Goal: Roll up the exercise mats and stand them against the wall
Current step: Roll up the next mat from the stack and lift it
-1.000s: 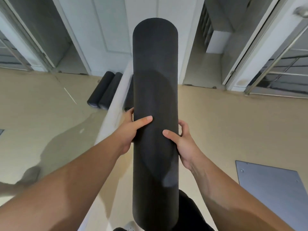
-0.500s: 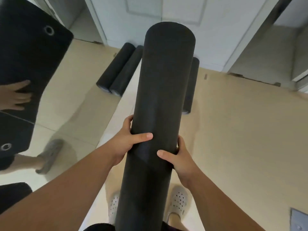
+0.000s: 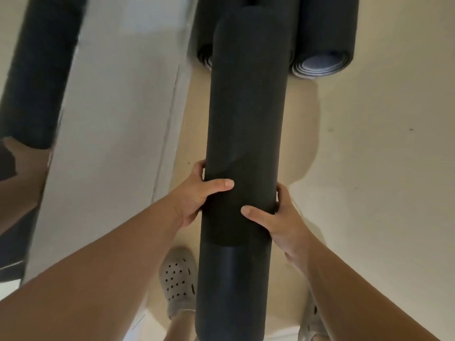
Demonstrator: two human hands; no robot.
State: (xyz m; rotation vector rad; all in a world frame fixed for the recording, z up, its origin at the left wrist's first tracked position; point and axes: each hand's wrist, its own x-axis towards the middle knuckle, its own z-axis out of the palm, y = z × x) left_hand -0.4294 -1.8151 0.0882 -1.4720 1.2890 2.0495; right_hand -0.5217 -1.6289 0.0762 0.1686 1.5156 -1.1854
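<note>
So the rolled mat is up off the floor, roughly upright in front of the person. Both hands are wrapped round its middle. The left hand is on the left side with its thumb across the front, and the right hand sits a touch lower on the right. The far end of the roll nearly overlaps the other rolled mats parked at the far edge, so I'd say this is the set-it-down step. My tip: lower it straight so the bottom end lands flat just beside those rolls, then tip the top back to lean. Keep a thumb over the outer flap edge or it'll spring loose. Mind the near foot in the grey shoe right under the roll. There's a blurry dark roll far left; can't tell if it's a reflection.
</note>
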